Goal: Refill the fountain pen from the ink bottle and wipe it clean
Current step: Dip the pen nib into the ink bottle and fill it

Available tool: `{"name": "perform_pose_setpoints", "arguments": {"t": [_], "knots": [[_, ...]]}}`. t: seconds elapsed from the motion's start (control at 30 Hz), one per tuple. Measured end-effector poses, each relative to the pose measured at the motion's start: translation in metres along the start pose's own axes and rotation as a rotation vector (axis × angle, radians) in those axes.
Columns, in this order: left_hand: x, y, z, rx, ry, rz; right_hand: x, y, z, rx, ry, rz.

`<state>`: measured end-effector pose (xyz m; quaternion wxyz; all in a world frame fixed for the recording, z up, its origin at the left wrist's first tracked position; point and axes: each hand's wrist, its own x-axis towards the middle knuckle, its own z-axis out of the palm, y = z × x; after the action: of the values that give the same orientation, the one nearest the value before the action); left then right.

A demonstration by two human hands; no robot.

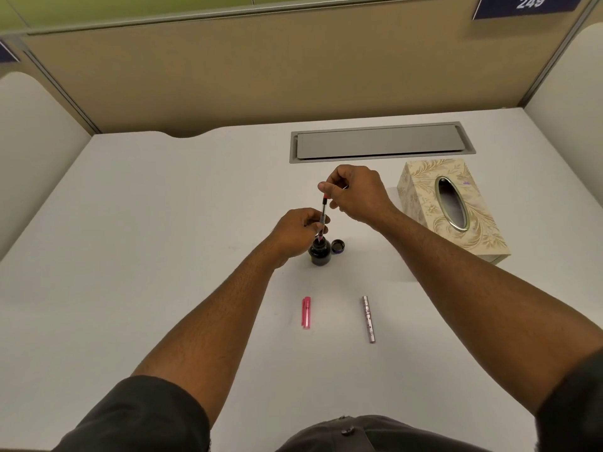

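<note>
The left hand (pixel 298 231) grips the lower part of the fountain pen (pixel 323 220) between thumb and fingers, holding it upright with its pink front end dipped into the mouth of the ink bottle (pixel 319 252). The right hand (pixel 354 192) is above it, its thumb and forefinger pinched on the red top end of the pen's slim inner section, the other fingers curled in. Both hands are closed on the pen; neither touches the bottle, as far as can be seen.

The ink bottle is small, dark and round, and stands open on the white desk (pixel 163 256), near its middle. Its black cap (pixel 337 246) lies just beside it on the right, open side up.

Nearer the person, two parts lie on the desk, well apart from each other and roughly parallel: a pink pen cap (pixel 306 313) on the left and a silvery-pink barrel (pixel 368 319) on the right. A cream, leaf-patterned tissue box (pixel 421 197) sits to the right of the hands, its oval opening facing up. Behind the hands, a grey cable hatch (pixel 381 141) is set flush into the desk.
</note>
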<state>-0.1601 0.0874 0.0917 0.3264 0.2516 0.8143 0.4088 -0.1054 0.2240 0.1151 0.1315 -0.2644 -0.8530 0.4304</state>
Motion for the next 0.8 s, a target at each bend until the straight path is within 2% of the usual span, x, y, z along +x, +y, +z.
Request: {"name": "perform_pose_setpoints", "arguments": {"t": [0.27,0.8], "knots": [[0.008,0.000,-0.006,-0.075,0.051,0.018,0.010,-0.008,-0.001,-0.033,0.034,-0.022],[0.026,-0.011,0.003,0.058,0.187,-0.016,0.010,-0.008,0.003,-0.065,-0.058,-0.046]]}}
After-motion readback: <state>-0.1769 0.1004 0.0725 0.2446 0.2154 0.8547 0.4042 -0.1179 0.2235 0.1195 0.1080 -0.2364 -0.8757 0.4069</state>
